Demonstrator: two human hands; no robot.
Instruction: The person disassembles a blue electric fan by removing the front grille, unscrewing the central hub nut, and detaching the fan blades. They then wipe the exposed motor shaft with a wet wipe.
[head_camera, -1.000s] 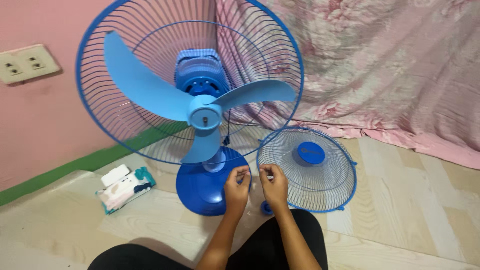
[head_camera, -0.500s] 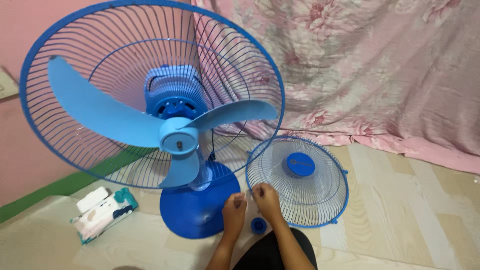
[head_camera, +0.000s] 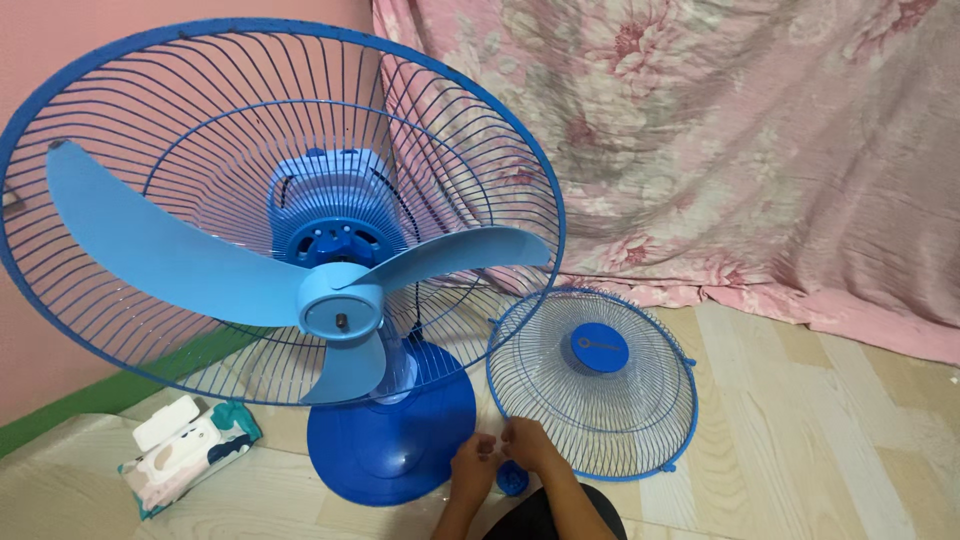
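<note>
A blue stand fan faces me with its front cover off, showing three light-blue blades (head_camera: 340, 300) inside the rear grille (head_camera: 150, 120). My left hand (head_camera: 472, 465) and my right hand (head_camera: 530, 445) meet low in the view, just in front of the fan's round blue base (head_camera: 400, 440). Their fingertips pinch together on what looks like a small clear piece, too small to make out. A small blue cap (head_camera: 512, 480) lies on the floor right under my right hand. The detached front grille (head_camera: 560, 390) leans just right of my hands.
A pack of wet wipes (head_camera: 185, 455) lies on the floor left of the base. A pink floral cloth (head_camera: 750, 150) hangs behind and spreads onto the pale wood-pattern floor (head_camera: 820, 430). The pink wall has a green skirting (head_camera: 70, 405).
The view has moved closer to the fan and tipped up, so my hands sit lower in the frame. They have drawn closer together, still pinching, near the blue cap.
</note>
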